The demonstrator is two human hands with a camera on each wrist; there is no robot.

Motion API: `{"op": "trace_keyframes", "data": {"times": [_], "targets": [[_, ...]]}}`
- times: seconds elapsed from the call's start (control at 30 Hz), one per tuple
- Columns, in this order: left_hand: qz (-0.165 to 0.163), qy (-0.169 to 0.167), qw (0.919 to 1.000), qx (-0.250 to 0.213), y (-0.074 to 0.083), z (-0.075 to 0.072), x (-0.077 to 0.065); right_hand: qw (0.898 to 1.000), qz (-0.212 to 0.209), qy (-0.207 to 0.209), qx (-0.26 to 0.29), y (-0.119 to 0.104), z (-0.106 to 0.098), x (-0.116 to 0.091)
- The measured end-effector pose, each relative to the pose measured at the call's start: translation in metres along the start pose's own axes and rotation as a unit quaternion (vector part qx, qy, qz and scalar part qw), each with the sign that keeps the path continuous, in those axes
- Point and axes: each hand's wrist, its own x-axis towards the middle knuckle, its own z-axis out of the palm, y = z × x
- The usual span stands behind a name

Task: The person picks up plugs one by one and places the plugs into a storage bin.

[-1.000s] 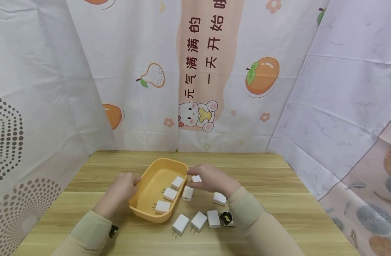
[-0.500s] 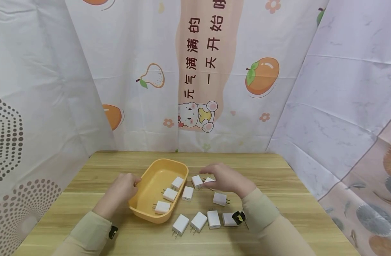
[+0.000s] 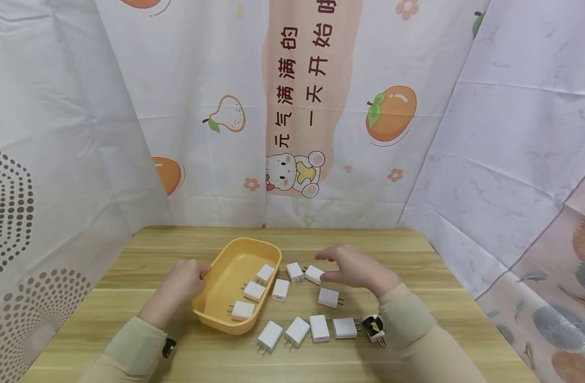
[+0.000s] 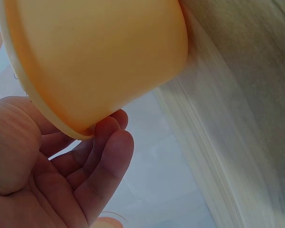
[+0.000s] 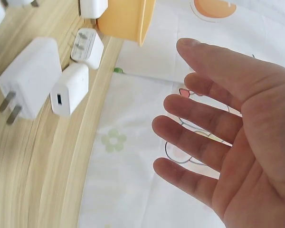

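My left hand [image 3: 184, 282] grips the left rim of a yellow plastic basin [image 3: 229, 266], which stands on the table. In the left wrist view its fingers [image 4: 116, 154] curl at the rim under the basin's outer wall. Inside the basin, along its right side, lie white plug chargers [image 3: 242, 310]. Over the table to the right, my right hand [image 3: 354, 268] holds nothing, its fingers spread apart in the right wrist view. Its thumb overlaps the edge of a white charger [image 3: 314, 274] in the head view. The nearest others are one charger [image 3: 295, 272] to its left and one [image 3: 328, 298] in front.
Several more white chargers lie loose on the wooden table [image 3: 417, 298], among them a charger [image 3: 281, 290] beside the basin and a front row with a charger [image 3: 270, 336] at its left. A black wrist strap [image 3: 372, 323] overlaps a charger at the right. Printed curtains [image 3: 215, 207] surround the table.
My right hand has moved right from beside the basin's right rim, uncovering two chargers at the back and more of those near its wrist. The left hand keeps hold of the basin.
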Motion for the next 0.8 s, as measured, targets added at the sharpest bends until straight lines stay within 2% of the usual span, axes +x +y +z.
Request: {"op": "trace_keyframes", "data": {"times": [0.17,0.5,0.8], "targets": [[-0.001,0.003,1.0,0.004,-0.001,0.001,0.0,1.0,-0.001,0.007,-0.002,0.005,-0.003,-0.004],[-0.001,0.001,1.0,0.0,-0.001,0.001,0.0,1.0,0.012,-0.003,-0.014,0.01,-0.001,-0.008],[-0.002,0.0,1.0,0.002,0.001,-0.001,0.0,0.999,-0.008,-0.01,-0.051,0.014,0.009,-0.006]]}}
